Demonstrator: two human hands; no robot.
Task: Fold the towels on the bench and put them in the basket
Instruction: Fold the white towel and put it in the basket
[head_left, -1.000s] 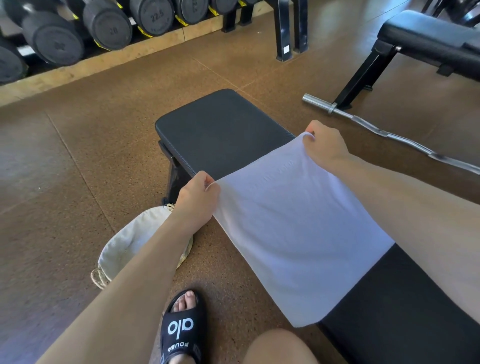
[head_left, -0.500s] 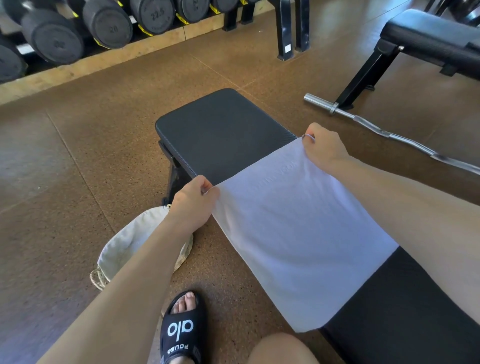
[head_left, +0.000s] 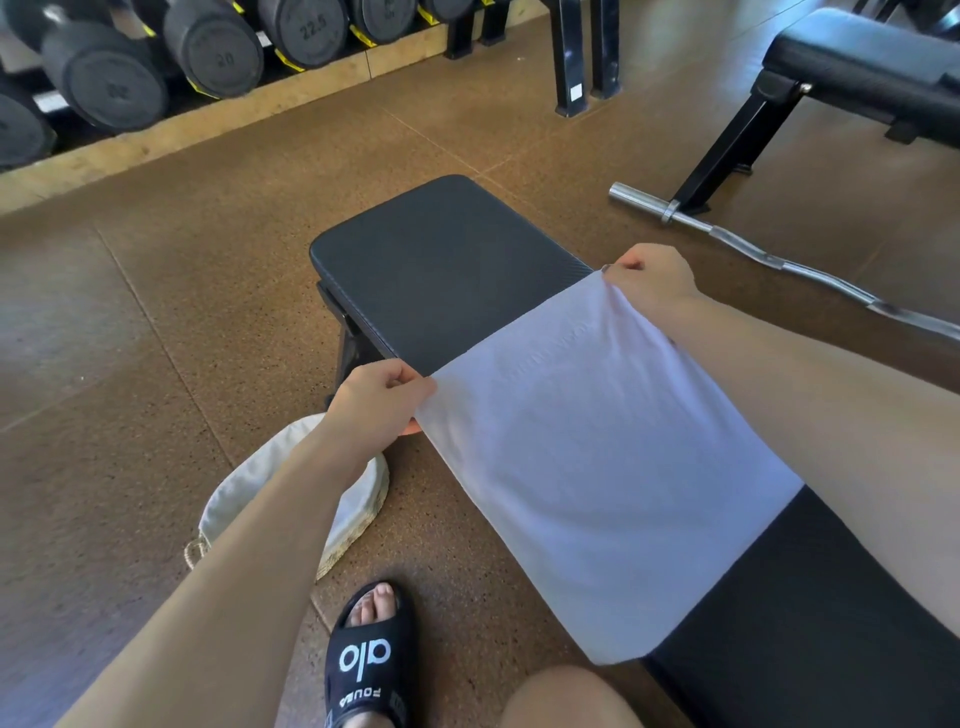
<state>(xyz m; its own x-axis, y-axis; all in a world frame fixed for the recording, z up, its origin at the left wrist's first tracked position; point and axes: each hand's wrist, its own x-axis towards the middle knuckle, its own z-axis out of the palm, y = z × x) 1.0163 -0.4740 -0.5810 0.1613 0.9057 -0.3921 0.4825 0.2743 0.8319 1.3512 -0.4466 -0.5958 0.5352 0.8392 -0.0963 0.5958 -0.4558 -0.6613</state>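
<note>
White towel (head_left: 597, 452) lies spread across black weight bench (head_left: 441, 260). Left hand (head_left: 374, 410) and right hand (head_left: 649, 280) each pinch a far corner. Lined basket (head_left: 291, 499), apparently empty, sits on floor beside bench.

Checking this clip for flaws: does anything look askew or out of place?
The towel lies skewed across the bench, its near corner overhanging the edge. Both hands, left and right, pinch its far corners.

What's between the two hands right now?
The head view shows the far edge of the white towel stretched between the left hand and right hand, over the black bench.
</note>
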